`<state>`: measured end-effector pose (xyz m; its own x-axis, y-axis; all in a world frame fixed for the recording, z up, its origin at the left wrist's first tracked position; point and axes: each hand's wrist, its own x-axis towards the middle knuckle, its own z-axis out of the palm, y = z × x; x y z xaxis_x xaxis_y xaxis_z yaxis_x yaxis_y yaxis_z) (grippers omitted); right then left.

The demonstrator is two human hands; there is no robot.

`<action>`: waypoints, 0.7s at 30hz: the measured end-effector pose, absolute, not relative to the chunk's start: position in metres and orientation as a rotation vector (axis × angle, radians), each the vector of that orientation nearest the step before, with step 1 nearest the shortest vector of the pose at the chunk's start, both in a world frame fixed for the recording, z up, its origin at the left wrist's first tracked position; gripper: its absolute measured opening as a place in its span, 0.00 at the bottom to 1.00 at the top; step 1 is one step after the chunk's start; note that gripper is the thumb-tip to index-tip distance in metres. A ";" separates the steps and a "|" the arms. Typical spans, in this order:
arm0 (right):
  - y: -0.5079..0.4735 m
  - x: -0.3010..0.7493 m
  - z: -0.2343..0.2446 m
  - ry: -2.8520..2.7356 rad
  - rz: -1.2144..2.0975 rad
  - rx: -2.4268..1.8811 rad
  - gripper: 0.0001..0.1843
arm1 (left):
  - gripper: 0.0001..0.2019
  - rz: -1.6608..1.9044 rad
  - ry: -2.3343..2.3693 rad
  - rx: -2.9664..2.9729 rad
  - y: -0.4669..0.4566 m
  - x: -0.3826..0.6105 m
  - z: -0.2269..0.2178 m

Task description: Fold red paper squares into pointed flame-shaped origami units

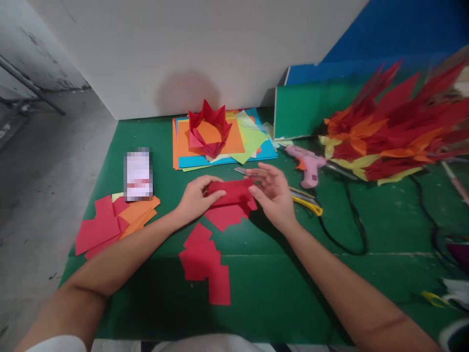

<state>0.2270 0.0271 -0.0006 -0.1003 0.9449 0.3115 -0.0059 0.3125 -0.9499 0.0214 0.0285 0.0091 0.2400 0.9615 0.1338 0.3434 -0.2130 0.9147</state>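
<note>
Between my two hands is a folded piece of red paper (233, 191), raised a little over the green table. My left hand (200, 198) grips its left end, thumb in front and fingers behind. At its right end, my right hand (273, 198) pinches the edge with the thumb, while its other fingers are raised and partly spread. Below the folded piece lie red paper pieces (225, 217), partly covered by it. Nearer to me is another group of small red paper pieces (201, 259). A yellow utility knife (308, 201) lies partly behind my right hand.
A red pointed paper ring (208, 146) sits on stacked coloured sheets (190, 161). Left are a phone (138, 173) and red and orange papers (98, 225). On the right are a pink glue gun (309, 166), its black cord (361, 234) and a red-orange paper flame piece (399, 127).
</note>
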 end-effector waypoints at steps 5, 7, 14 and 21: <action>0.024 0.230 -0.005 -1.657 1.003 -0.950 0.34 | 0.19 1.186 1.100 1.350 0.033 0.021 0.002; 0.022 0.230 -0.005 -1.836 0.912 -1.019 0.32 | 0.19 1.209 1.082 1.357 0.032 0.021 0.005; 0.019 0.233 0.001 -2.006 0.756 -1.018 0.13 | 0.12 0.995 1.217 1.322 0.016 0.018 0.021; 0.018 0.233 0.002 -1.977 0.635 -0.945 0.14 | 0.20 1.020 1.149 1.013 0.019 0.013 0.013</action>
<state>0.2332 0.0176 0.0024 -0.3691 0.8040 0.4662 0.3820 0.5885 -0.7125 0.0129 0.0185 0.0134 0.1180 0.9694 -0.2153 -0.0989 0.2272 0.9688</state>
